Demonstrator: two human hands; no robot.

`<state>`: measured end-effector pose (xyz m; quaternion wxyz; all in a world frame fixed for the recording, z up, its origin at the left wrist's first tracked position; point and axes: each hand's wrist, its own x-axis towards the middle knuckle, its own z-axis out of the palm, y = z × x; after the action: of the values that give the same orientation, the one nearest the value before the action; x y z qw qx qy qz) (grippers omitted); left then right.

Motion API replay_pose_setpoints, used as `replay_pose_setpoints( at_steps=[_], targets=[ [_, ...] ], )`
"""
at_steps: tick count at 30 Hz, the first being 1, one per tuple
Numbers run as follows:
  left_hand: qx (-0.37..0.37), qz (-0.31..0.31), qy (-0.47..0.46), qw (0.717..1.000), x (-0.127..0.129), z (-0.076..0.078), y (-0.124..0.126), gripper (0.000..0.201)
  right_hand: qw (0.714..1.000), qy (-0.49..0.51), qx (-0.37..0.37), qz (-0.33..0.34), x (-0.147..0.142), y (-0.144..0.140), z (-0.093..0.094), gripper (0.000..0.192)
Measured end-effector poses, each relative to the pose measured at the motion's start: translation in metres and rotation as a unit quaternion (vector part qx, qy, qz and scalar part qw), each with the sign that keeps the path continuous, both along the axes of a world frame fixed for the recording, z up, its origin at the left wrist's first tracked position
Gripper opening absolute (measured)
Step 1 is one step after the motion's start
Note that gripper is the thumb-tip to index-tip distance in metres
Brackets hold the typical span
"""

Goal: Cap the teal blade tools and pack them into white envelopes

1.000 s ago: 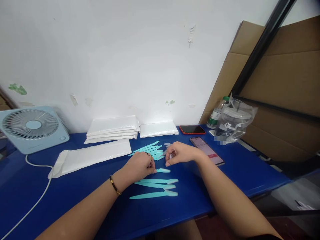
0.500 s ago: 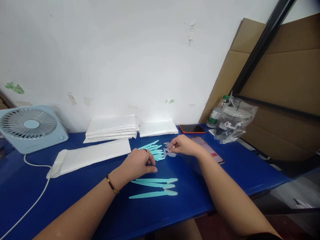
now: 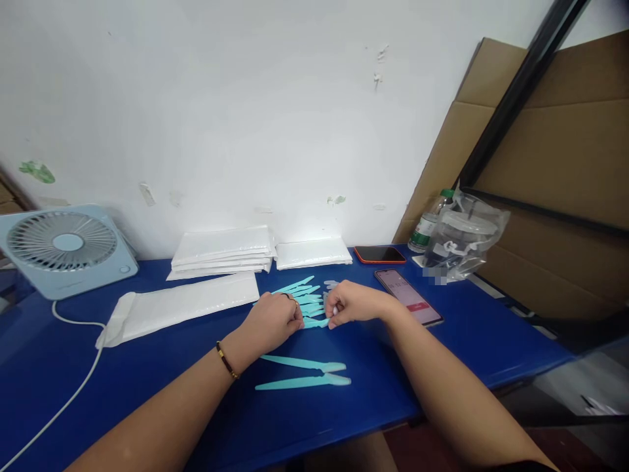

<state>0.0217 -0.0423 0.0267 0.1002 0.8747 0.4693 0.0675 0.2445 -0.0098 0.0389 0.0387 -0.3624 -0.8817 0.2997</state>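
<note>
Left hand (image 3: 275,321) closed in a pinch on one end of a slim turquoise plastic razor stick (image 3: 315,322), held just above the blue tabletop (image 3: 442,347). Right hand (image 3: 354,303) closed too, fingertips (image 3: 333,322) pinched at the stick's other end, apparently on a small clear plastic cap; too small to tell for certain. Both hands met near the middle of the tabletop, almost touching.

Just behind them, on the far side: a loose heap of the same turquoise sticks (image 3: 297,292), with a few clear caps (image 3: 330,286) lying beside it. Nearer, set apart: two capped turquoise sticks (image 3: 304,372), laid roughly parallel, tips to the right.

Further off: white padded envelopes (image 3: 221,252) stacked against the wall, one flat white envelope (image 3: 181,305) on the left, a pale blue desk fan (image 3: 66,252) at far left with its white cable (image 3: 73,387) trailing near. To the right: two phones (image 3: 410,296), a plastic bottle (image 3: 426,226) and a clear bag (image 3: 464,239).

Likely trouble from here: a cap pushed on crooked, jammed or dropped among the spares through so fine a pinch. A slip of the fingertips toward the bare blade end, with a nick as a result. The heap, so close behind the knuckles, easily knocked and scattered.
</note>
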Motion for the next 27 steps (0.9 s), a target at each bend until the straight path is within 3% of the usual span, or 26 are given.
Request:
replay_pose_setpoints(
  at_steps=[6,9,12,15,19,22,27],
  targets=[
    [0.042,0.062,0.005,0.997,-0.007,0.004,0.009,0.017,0.988,0.033,0.022,-0.148,0.017,0.013,-0.002,0.023],
    [-0.007,0.024,-0.045,0.999,-0.006,0.011,0.001,0.027,0.980,0.046,0.055,-0.186,0.021,0.015,-0.001,0.025],
    [-0.124,-0.080,-0.051,0.988,-0.004,0.017,-0.014,0.028,0.982,0.053,0.075,-0.165,0.019,0.012,0.002,0.016],
    [-0.167,-0.100,-0.027,0.981,-0.001,0.017,-0.023,0.019,0.990,0.055,0.032,-0.126,0.017,0.006,0.007,0.021],
    [-0.088,-0.039,-0.028,0.995,0.001,0.010,-0.016,0.016,0.996,0.046,-0.059,-0.043,0.010,-0.003,0.012,0.031],
    [-0.056,0.005,-0.042,0.998,0.000,0.006,-0.006,0.019,0.995,0.042,-0.086,-0.007,0.004,-0.005,0.008,0.030],
    [0.005,0.048,-0.024,0.999,-0.009,0.004,0.010,0.019,0.994,0.063,-0.048,-0.072,0.009,0.005,-0.001,0.030]
  ],
)
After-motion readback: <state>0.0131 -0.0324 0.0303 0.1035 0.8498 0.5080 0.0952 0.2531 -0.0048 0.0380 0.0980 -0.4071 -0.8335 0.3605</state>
